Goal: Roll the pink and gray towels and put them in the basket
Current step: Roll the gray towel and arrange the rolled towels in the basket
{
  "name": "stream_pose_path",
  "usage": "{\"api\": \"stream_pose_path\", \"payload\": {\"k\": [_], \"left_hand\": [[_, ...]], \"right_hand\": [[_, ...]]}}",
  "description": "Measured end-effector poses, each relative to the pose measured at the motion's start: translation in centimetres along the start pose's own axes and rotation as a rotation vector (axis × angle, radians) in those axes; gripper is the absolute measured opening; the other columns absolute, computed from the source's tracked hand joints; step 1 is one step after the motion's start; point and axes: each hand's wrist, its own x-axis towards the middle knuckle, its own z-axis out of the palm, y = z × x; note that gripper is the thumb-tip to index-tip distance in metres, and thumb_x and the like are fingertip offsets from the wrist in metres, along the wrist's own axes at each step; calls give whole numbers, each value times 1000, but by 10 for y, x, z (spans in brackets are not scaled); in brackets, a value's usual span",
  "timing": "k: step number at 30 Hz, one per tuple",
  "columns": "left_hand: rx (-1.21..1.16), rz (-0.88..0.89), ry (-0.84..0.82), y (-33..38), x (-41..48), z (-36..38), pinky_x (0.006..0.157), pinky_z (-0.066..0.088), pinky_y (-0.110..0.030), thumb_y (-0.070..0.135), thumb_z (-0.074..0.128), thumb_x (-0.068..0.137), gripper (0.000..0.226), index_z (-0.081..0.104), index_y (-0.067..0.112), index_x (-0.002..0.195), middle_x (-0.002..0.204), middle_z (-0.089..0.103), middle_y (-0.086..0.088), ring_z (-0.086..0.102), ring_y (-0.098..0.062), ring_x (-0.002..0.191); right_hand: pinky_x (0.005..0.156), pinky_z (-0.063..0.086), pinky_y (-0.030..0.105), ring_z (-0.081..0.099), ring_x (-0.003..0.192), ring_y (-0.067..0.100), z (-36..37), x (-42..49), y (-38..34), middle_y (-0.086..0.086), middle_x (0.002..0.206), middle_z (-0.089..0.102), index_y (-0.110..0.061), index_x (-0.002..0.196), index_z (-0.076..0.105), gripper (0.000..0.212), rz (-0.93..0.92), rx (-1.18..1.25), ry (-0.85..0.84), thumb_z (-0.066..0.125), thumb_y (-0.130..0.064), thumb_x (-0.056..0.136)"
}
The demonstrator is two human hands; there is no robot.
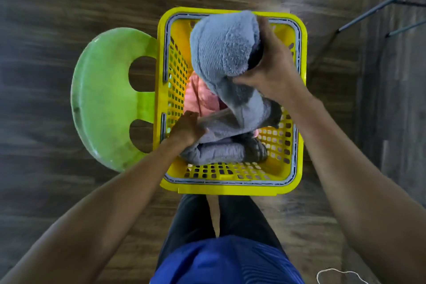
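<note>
A yellow perforated basket [230, 188] stands on a green stool in front of me. My right hand [270, 64] grips a gray towel [222, 46] and holds its bunched upper part above the basket, the rest trailing down inside. My left hand [187, 128] reaches into the basket's left side and grips gray towel fabric there. More gray towel [221, 152] lies folded on the basket floor near the front. A pink towel [200, 97] lies underneath, mostly hidden by the gray one.
The green plastic stool [103, 99] juts out left of the basket. Dark wood flooring surrounds it. Thin black metal legs [378, 7] stand at the upper right. A white cord [338, 275] lies on the floor at the bottom right. My legs are just behind the basket.
</note>
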Motion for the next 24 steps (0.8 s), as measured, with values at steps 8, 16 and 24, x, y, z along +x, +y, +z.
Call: {"api": "stream_pose_path", "payload": {"k": [8,16,24], "left_hand": [[-190,39,749,-45,-59,-51,85,38,-35,-1,52,84,26,67,8,102,102,62,-14,55,-33,99],[-246,-38,642,-60,-37,-34,104,32,-37,18,40,101,40,44,11,140,141,44,-13,41,-27,128],[-69,-36,782,-34,-20,-24,116,19,-45,14,48,90,57,37,10,145,150,36,-13,33,-31,137]], "right_hand": [[81,46,42,55,111,32,35,-44,-18,5,125,55,-33,142,34,89,-49,-623,-620,76,-42,64],[83,37,46,52,109,33,165,-111,52,12,119,53,-27,135,42,81,6,-822,-610,75,-27,61],[94,32,48,42,115,32,175,-122,90,9,127,44,-31,143,34,90,26,-640,-602,75,-46,64]]}}
